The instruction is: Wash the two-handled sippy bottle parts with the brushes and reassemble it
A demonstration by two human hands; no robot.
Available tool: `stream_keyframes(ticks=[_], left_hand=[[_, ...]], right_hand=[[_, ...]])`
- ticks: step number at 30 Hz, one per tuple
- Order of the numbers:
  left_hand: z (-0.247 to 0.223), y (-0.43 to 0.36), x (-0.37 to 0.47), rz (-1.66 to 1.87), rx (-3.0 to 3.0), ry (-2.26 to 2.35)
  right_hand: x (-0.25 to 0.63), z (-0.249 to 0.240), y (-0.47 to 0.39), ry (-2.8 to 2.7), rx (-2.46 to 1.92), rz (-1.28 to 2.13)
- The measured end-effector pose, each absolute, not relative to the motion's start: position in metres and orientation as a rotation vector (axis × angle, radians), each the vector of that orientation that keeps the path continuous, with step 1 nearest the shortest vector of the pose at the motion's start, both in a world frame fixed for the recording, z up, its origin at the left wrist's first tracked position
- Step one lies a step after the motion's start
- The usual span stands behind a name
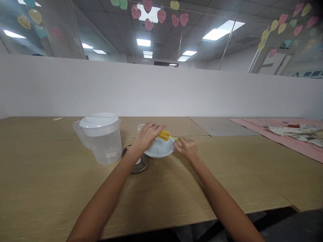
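Forearms (224,198) converge on a yellow piece (164,135) above a white dish (159,155)

Both bare arms come in from the near edge of the table (63,188) and meet around its middle. The left hand (148,136) is closed narrowly over the left end of the yellow piece, fingers bent on top; its thumb is hidden. The right hand (188,147) pinches the far end of a thin green stem (173,137) between thumb and fingertips — a small, tight grip. The stem joins the right end of the yellow piece, so the thing spans the gap between the hands. It sits over the far part of the dish; whether it touches, I cannot tell.

Dividing lines run across the inside of the dish. Just beside it, partly under the left forearm, lies a round steel piece (143,164), too covered to name more closely. Behind the left hand shows the edge of a clear container (140,127).

Left of these stands a clear jug (106,146), upright, its white lid (99,121) on and its handle (82,134) to the left. Well apart on the right, a pink cloth (262,129) carries a patterned fabric (297,132). Beyond the table rises a white wall (156,89), then glass with heart notes (161,16).
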State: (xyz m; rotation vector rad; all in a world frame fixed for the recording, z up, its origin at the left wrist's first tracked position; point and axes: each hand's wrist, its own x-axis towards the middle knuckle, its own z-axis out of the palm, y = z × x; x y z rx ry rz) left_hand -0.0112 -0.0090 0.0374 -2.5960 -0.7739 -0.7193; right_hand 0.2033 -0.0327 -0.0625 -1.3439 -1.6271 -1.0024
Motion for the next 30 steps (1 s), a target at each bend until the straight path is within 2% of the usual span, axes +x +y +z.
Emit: stream_keyframes(ticks=[7, 14, 18, 24, 27, 30], left_hand=[[0.017, -0.011, 0.015, -0.492, -2.548, -0.572], [0.005, 0.006, 0.010, -0.524, -2.420, -0.734], [0.007, 0.013, -0.002, -0.653, -2.464, -0.914], [0.035, 0.005, -0.019, -1.238, -2.677, -1.298], [0.047, -0.016, -0.013, -1.399, -2.834, -1.341], [0.047, -0.043, 0.006, -1.329, -3.065, -1.209]], right_hand=[[0.162, -0.061, -0.039, -1.663, -1.393, -1.081], [0.215, -0.066, -0.028, -1.717, -1.346, -1.059], [0.234, -0.068, -0.024, -1.653, -1.627, -0.855], [0.247, -0.072, -0.018, -1.503, -2.246, -0.295], [0.245, -0.081, -0.016, -1.646, -2.297, -0.092], [0.239, -0.089, -0.015, -1.733, -2.252, -0.040]])
